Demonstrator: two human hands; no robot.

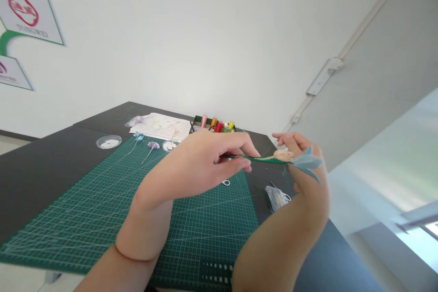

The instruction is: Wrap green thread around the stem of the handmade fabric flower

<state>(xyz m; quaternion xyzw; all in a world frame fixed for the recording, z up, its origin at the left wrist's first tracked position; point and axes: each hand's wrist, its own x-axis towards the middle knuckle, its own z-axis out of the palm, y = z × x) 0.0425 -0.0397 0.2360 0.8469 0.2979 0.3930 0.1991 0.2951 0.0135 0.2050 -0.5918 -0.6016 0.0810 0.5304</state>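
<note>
My left hand is closed, thumb and fingers pinching a thin green stem. The stem belongs to an artificial flower sprig, held level over the mat and pointing right, with a peach bud and a pale blue bloom at its tip. Just behind the bloom is my right hand, its wrist bent and its fingertips drawn together toward the left. Whatever those fingertips may hold is hidden or too fine to see. Below my left hand, a white loop like a scissors handle shows on the green cutting mat.
On the mat lie a blue flower and a purple flower. Shallow dishes hold white pieces. A dark box with coloured thread spools stands at the back beside white paper. A clear packet lies right of the mat.
</note>
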